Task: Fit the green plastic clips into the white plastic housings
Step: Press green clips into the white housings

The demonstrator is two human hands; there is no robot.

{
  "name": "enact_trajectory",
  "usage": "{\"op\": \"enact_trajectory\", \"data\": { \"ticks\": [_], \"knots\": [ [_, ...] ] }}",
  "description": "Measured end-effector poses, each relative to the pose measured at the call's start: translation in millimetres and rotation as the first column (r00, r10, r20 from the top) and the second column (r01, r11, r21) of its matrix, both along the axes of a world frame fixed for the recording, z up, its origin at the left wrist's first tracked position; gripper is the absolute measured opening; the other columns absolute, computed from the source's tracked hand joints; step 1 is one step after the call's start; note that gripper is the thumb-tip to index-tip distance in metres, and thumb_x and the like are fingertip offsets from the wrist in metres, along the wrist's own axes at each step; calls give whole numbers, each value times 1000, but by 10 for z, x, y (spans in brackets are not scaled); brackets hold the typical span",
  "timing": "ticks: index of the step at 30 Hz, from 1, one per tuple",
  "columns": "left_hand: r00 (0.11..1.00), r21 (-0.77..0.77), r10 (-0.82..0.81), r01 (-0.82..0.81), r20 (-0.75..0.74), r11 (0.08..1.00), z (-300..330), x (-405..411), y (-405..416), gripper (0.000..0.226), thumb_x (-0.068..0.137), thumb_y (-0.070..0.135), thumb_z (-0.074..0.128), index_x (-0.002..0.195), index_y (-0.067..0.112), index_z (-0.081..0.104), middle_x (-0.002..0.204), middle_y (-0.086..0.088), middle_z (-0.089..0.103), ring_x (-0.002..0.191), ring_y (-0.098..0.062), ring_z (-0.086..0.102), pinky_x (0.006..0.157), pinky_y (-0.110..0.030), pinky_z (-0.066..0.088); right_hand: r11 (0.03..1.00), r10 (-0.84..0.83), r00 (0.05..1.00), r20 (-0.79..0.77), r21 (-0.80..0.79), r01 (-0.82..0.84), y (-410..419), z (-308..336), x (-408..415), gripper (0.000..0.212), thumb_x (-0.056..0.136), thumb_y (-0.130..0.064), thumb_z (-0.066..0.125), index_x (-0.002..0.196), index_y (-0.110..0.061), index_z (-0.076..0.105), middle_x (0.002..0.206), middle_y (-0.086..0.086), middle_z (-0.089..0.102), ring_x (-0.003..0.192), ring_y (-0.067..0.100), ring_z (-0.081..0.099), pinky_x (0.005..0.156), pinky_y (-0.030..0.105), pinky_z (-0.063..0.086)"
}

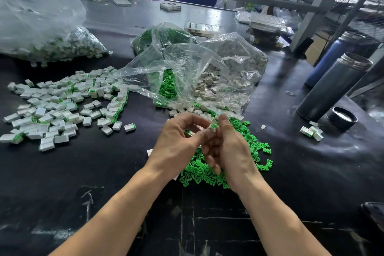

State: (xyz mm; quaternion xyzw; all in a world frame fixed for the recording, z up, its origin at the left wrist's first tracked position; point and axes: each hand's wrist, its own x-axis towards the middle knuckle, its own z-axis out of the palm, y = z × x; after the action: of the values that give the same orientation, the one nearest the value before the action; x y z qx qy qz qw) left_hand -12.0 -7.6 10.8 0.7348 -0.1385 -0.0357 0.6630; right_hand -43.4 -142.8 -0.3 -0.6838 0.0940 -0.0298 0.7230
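Observation:
My left hand (179, 141) and my right hand (230, 147) meet above the black table, fingers curled. Between their fingertips sits a small white housing with a green clip (213, 127), pinched from both sides. Under my hands lies a heap of loose green clips (252, 147). Loose white housings (193, 110) spill from the open clear bag (187, 64) just beyond my fingers. A wide spread of housings with green clips in them (62, 104) covers the table at the left.
A large clear bag of assembled parts (41, 33) lies at the far left. A grey flask (332, 87) and its black lid (341, 117) stand at the right, with three housings (311, 131) beside them. A blue flask (332, 56) is behind. The table (104, 183) is black.

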Motion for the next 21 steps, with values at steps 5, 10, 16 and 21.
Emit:
{"op": "enact_trajectory", "data": {
  "ticks": [5,10,16,21],
  "knots": [
    [997,-79,-72,71,-12,994,19,-36,-56,9,91,11,75,97,7,70,81,-19,72,62,-21,69,62,-32,59,998,-60,998,-2,8,60,99,38,-1,69,108,-58,33,61,-24,70,52,0,48,38,13,40,36,18,28],
    [998,-51,-67,67,14,996,-10,-39,-110,10,89,14,78,97,12,73,92,-15,73,76,-34,74,67,-45,62,991,-118,993,30,59,116,131,50,44,64,109,-52,34,67,-35,79,56,1,66,45,17,62,42,24,48],
    [997,-31,-51,52,49,998,-30,-49,-112,8,89,18,80,94,20,74,94,-12,73,80,-36,73,74,-53,61,983,-180,982,64,57,176,149,-38,121,51,90,-65,40,75,-36,79,104,38,62,78,29,61,70,45,48],
    [997,-18,-34,36,68,999,-40,-41,-109,8,89,18,79,93,21,74,94,-8,72,78,-28,72,67,-37,59,988,-153,984,87,19,152,106,-99,127,55,90,-67,38,70,-34,77,74,11,60,69,25,55,63,42,44]
  ]
}}
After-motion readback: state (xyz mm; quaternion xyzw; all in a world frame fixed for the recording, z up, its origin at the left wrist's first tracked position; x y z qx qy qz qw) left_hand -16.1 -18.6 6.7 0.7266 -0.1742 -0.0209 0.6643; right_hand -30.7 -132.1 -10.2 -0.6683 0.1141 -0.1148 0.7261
